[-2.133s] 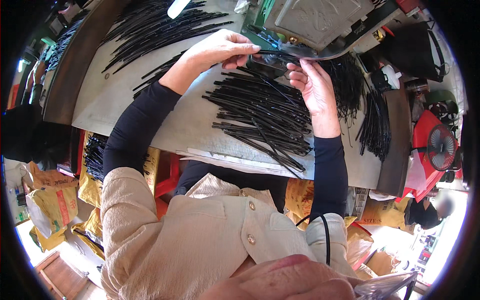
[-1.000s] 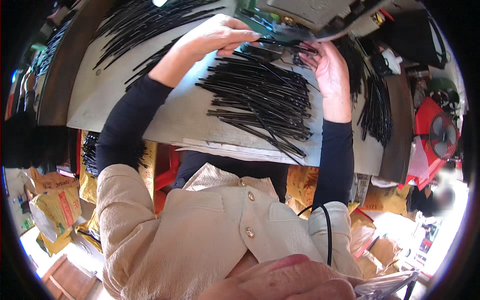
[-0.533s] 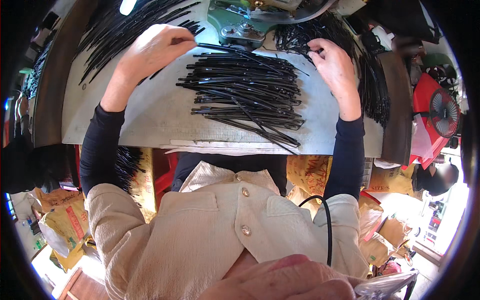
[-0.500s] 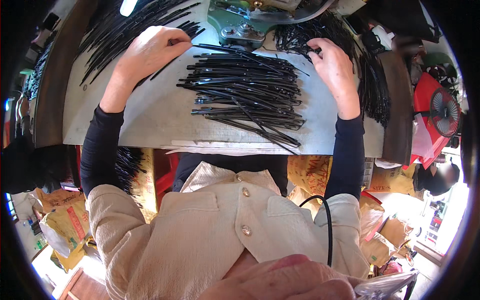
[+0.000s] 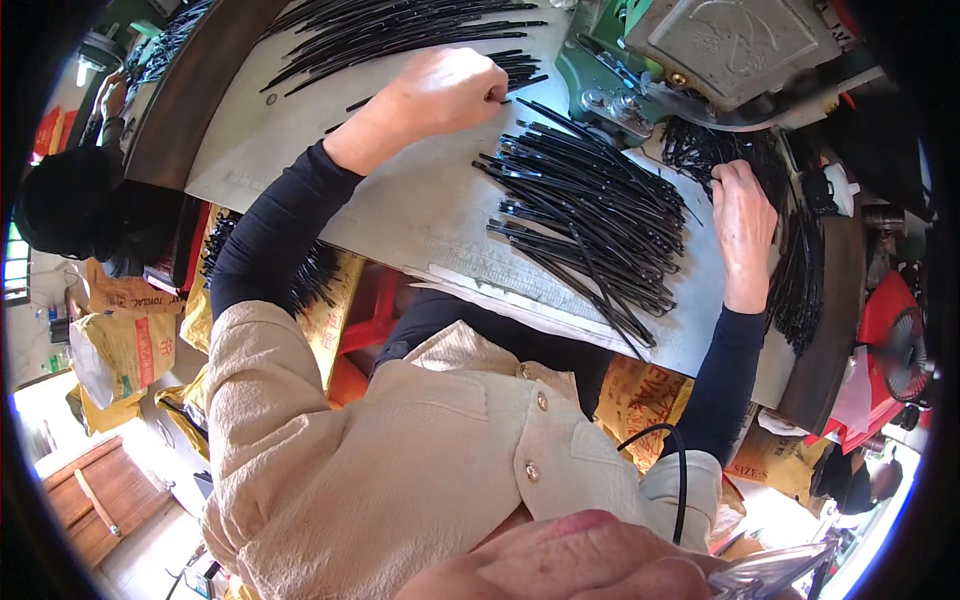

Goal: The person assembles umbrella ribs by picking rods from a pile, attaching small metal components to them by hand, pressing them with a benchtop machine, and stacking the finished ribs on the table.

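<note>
My left hand (image 5: 447, 92) is closed beside the ends of the thin black rods, its fingertips curled out of sight. What it holds, if anything, is hidden. My right hand (image 5: 745, 215) has its fingers bent together at the edge of a tangled heap of thin black pieces (image 5: 715, 150); what lies between them I cannot make out. Between the hands a bundle of thin black rods (image 5: 590, 205) lies on the pale metal tabletop (image 5: 400, 215). Behind my left hand, more black rods (image 5: 400, 35) are spread out.
A green machine (image 5: 590, 75) with a metal cover stands at the back of the table. Raised brown edges (image 5: 190, 110) bound the table. At the far left is another person's hand (image 5: 112, 95). A fan (image 5: 905, 350) stands at right; yellow sacks (image 5: 130, 350) sit below left.
The view has turned, so the table now slants down to the right. My left hand has rolled, its fingers now hidden. My right hand stays by the heap, with fingers closer together.
</note>
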Available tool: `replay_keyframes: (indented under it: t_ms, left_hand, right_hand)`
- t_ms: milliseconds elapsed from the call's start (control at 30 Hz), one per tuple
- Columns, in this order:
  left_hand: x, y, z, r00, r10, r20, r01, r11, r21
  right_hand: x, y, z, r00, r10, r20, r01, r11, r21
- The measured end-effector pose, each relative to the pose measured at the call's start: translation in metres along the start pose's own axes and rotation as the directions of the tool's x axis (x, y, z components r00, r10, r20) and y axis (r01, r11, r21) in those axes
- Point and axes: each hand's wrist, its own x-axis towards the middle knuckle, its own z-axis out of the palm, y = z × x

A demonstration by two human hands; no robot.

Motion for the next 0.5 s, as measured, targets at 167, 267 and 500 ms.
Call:
replay_keyframes:
  t_ms: [167, 267, 500]
  left_hand:
    - [0.0, -0.008, 0.008, 0.991, 0.106, -0.082, -0.099, 0.991, 0.09]
    - [-0.004, -0.007, 0.003, 1.0, 0.012, -0.013, -0.012, 1.0, 0.026]
    - [0.002, 0.008, 0.006, 0.998, 0.062, 0.003, -0.062, 0.993, 0.096]
  right_hand:
    - [-0.008, 0.008, 0.02, 0.976, -0.053, -0.209, 0.073, 0.993, 0.089]
    - [-0.004, 0.0, 0.02, 0.971, -0.089, -0.22, 0.105, 0.993, 0.061]
    - [-0.008, 0.006, 0.017, 0.986, -0.079, -0.146, 0.092, 0.992, 0.085]
